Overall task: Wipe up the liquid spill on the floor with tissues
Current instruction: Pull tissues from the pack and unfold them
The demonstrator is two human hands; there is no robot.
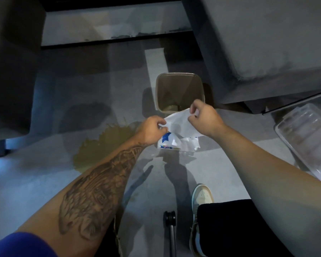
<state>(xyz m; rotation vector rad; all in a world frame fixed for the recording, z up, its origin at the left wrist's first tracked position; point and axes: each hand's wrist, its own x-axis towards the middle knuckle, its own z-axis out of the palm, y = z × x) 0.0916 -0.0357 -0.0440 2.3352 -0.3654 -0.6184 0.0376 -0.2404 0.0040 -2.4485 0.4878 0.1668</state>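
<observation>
- Wiping has not begun, by my reading: the brown spill [104,143] lies whole on the floor [44,175], just left of the tissue pack [174,144], and no tissue touches it.
- The 2 hands hold 1 white tissue [180,123] stretched above the pack. The left hand [152,125] pinches its near-left corner and the right hand [202,115] its far-right edge, fingers curled on the sheet.
- The tissue's long axis runs from lower left to upper right, with its far end toward the bin [180,75].
- Left to do: lower the tissue onto the spill, wipe, and probably repeat.
</observation>
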